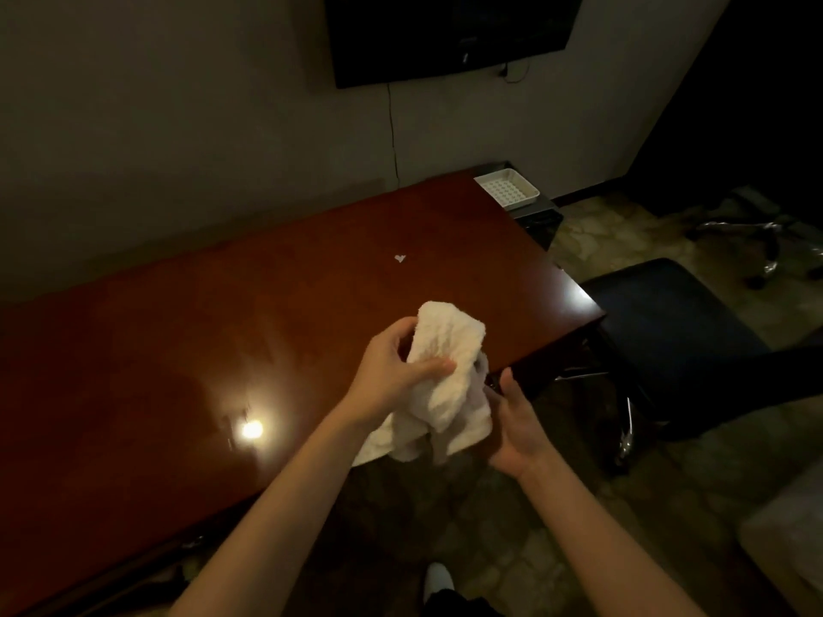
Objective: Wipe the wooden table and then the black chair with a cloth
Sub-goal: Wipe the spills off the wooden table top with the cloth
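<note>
Left hand [392, 371] grips the cloth [445, 376]; right hand [512, 425], fingers relaxed, supports beneath. Bunch it firmly before pressing onto the table [222, 340].

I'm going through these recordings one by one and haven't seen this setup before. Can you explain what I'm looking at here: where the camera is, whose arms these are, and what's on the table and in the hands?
There is no machine here. The single picture comes from a wide-angle camera worn on a person's head, looking forward and down, so the two bare arms reaching in from the bottom are the wearer's own.

The left hand grips a bunched white cloth, held above the near edge of the wooden table. The right hand is at the cloth's lower right side; whether it actually grips it is hard to tell.

On the table lie a small white scrap near the middle and a white tray at the far corner. A black chair stands to the right of the table. A dark screen hangs on the wall.
</note>
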`<act>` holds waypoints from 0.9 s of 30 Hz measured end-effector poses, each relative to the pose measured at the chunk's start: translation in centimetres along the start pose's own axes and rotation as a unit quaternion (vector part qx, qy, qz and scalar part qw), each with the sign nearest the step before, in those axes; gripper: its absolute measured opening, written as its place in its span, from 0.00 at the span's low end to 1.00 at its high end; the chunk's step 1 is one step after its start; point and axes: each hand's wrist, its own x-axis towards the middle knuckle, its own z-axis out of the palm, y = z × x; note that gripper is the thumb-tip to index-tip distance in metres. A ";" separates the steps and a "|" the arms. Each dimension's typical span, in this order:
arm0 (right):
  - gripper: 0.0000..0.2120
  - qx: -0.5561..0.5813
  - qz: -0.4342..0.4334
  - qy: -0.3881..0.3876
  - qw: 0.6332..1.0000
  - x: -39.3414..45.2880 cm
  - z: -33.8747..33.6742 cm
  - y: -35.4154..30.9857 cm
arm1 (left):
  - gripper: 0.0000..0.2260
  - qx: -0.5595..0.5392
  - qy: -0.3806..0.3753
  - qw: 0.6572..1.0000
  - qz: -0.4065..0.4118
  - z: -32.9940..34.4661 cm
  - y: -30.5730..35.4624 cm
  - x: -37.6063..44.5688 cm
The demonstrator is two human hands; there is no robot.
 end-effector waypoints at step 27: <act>0.30 -0.786 0.009 0.390 0.480 16.3 -16.1 -3.9 | 0.33 0.465 -0.057 0.859 -0.208 5.8 -13.5 20.1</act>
